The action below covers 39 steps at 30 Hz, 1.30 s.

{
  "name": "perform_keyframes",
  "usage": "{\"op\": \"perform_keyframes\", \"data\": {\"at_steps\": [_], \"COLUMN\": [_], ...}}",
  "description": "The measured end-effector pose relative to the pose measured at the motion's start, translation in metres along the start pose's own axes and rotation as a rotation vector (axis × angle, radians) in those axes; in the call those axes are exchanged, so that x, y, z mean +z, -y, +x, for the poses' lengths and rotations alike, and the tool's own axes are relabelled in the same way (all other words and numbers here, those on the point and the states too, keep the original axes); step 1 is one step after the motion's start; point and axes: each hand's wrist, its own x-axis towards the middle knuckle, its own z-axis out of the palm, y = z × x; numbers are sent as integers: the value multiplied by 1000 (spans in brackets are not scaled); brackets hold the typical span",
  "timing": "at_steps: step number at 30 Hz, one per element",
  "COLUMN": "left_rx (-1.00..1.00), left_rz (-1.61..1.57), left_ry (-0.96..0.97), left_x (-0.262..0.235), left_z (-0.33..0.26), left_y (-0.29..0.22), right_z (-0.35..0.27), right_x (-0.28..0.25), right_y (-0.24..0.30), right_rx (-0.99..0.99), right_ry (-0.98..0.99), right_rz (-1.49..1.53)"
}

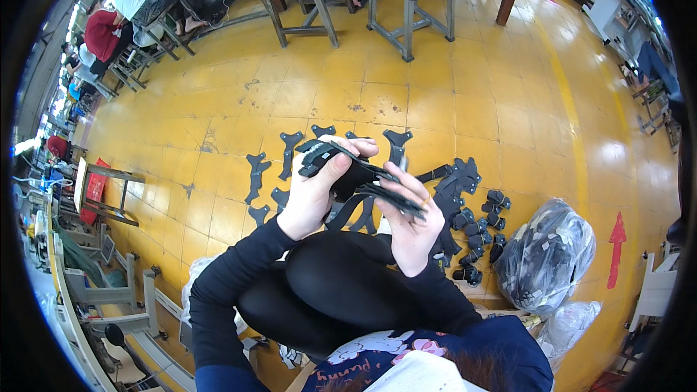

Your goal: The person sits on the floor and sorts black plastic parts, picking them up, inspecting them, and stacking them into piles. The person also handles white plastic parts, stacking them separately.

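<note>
Above my knees, my left hand [314,190] grips one end of a stack of flat black cut pieces [319,157], its thumb pressed on top. The stack bends and fans out toward my right hand [415,226], whose fingers close around the loose ends; slight motion blur covers the fingertips there. The pieces look like thin fabric or leather, and their exact kind I cannot tell. Beyond and beneath my hands, similar dark Y-shaped pieces [290,147] lie spread on the yellow tiled floor. My hands hide some of them.
To the right are a pile of dark pieces [459,180], several small black bundles [475,236] and a filled clear plastic bag [548,255]. Stools [412,18] stand ahead. A wooden stool [109,192] and metal frames [109,287] are at left; people sit working at upper left.
</note>
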Motion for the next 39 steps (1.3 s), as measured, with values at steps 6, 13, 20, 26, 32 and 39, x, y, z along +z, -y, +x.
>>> {"op": "perform_keyframes", "data": {"at_steps": [6, 13, 20, 26, 32, 39], "left_rx": [-92, -79, -143, -110, -69, -201], "left_rz": [-287, -354, -154, -163, -310, -439], "left_ry": [-217, -439, -406, -283, -11, -165], "left_x": [-2, -24, -33, -14, -1, -7], "left_z": [9, 20, 20, 11, 3, 2], "left_y": [-14, -36, -30, -19, -21, -14], "right_z": [-14, -2, 27, 40, 28, 14], "right_x": [1, -51, -93, -57, -7, 0], "right_y": [1, -2, 23, 24, 22, 14], "right_rx": [-155, -66, 3, 75, 198, 91], "right_ry": [-120, -78, 236, 502, 203, 50], "right_rz": [-53, 272, 452, 316, 181, 126]}}
